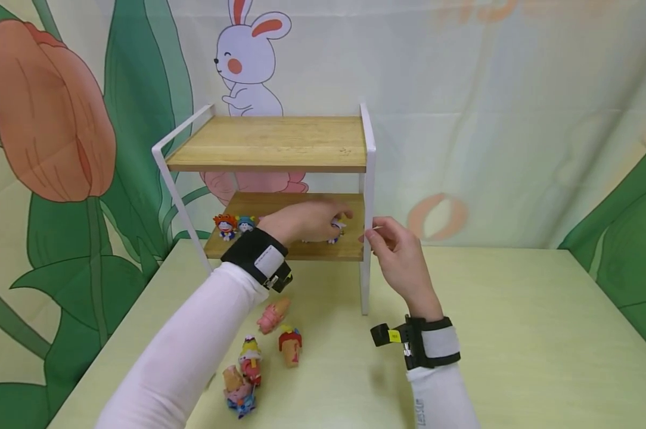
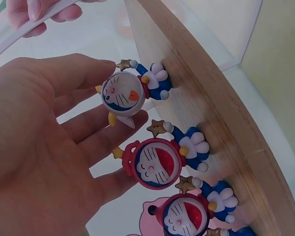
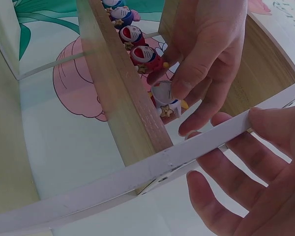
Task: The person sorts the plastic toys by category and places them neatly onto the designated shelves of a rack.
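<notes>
My left hand point(image 1: 312, 219) reaches over the lower wooden shelf point(image 1: 285, 256) of a small rack. Its thumb and fingers are around the head of a white-hooded cat figurine point(image 2: 124, 92), which stands at the right end of a row and holds up a gold star. Beside it stand a red-hooded figurine point(image 2: 157, 162) and another red-hooded one point(image 2: 187, 214). Toward the row's left end are a figurine with an orange hat point(image 1: 225, 226) and one with a teal hat point(image 1: 245, 223). My right hand point(image 1: 400, 256) pinches the rack's white right post point(image 3: 206, 150) between thumb and fingers.
Above is the rack's top wooden shelf point(image 1: 280, 143). On the table in front lie a pink ice-cream-cone toy point(image 1: 272, 316), a red-topped cone toy point(image 1: 290, 347), a yellow-topped figurine point(image 1: 250, 353) and a pink-and-blue toy point(image 1: 239, 394). A printed cloth point(image 1: 489, 149) hangs behind.
</notes>
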`<state>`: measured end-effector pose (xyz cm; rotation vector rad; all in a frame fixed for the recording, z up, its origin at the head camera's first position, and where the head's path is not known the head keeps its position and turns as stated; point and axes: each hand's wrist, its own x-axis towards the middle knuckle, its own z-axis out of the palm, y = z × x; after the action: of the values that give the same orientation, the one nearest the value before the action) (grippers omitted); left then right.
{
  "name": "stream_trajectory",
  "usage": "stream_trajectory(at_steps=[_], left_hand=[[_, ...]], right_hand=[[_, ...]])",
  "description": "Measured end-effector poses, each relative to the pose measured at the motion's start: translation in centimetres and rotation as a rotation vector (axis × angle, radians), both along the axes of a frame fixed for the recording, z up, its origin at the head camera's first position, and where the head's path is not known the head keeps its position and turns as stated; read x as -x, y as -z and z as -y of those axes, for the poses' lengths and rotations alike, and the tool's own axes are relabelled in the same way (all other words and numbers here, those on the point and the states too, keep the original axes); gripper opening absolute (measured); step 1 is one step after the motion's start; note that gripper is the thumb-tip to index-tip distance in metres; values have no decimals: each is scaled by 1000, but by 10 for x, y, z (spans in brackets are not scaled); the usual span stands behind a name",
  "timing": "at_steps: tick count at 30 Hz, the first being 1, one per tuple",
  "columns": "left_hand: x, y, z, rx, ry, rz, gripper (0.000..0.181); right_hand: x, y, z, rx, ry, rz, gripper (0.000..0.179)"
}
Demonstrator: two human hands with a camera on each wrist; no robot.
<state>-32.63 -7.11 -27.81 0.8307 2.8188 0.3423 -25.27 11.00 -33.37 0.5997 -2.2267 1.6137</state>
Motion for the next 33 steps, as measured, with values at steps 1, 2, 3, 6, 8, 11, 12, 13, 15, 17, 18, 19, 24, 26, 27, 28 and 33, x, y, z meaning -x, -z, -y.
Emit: stream_trajectory(at_steps=[1,2,3,6,8,11,12,13,15,17,18,19,24,26,27,28,33], left_hand=[[0,0,0,4,3,-1,41],[0,0,0,6,3,1,41],[0,0,-1,7,5,3,41],[0,0,-1,9,7,8,40],[0,0,-1,8,8,8,41],[-2,-2,0,-1,10,-3,41],[-3,-2,1,-8,12,-4,41],[-3,-2,1,-12,13,-6,42],[-5,-4,3,-23,19,-22,43],[-8,-5,4,-37,29,-45,43],[-9,-5,5,-48,36,-63,43],[-11,-5,6,-58,44,-87,43],[-25,0,13,-138,104,-194,41],[-32,2,16,-169,120,-232,41],[-35,4,18,-182,123,-250,41],[-39,5,20,-196,121,-269,41],[-57,12,31,-289,93,-351,39]], right_hand=[[0,0,0,1,-1,0,19],[0,0,0,3,-3,0,18],[0,0,0,5,-4,0,18],[1,1,0,9,-5,-1,18],[2,2,0,10,-6,1,18],[2,2,0,7,-5,7,19],[1,2,0,5,-4,9,20],[1,2,0,3,-4,11,20],[1,1,0,2,-6,12,21],[1,1,0,3,-6,9,22],[1,1,0,3,-4,7,22],[1,1,0,4,-3,3,22],[2,2,0,3,-9,-10,21],[2,3,0,1,-9,-11,20],[2,3,0,1,-7,-10,20],[2,3,0,1,-7,-11,20],[4,3,0,14,-14,-13,20]])
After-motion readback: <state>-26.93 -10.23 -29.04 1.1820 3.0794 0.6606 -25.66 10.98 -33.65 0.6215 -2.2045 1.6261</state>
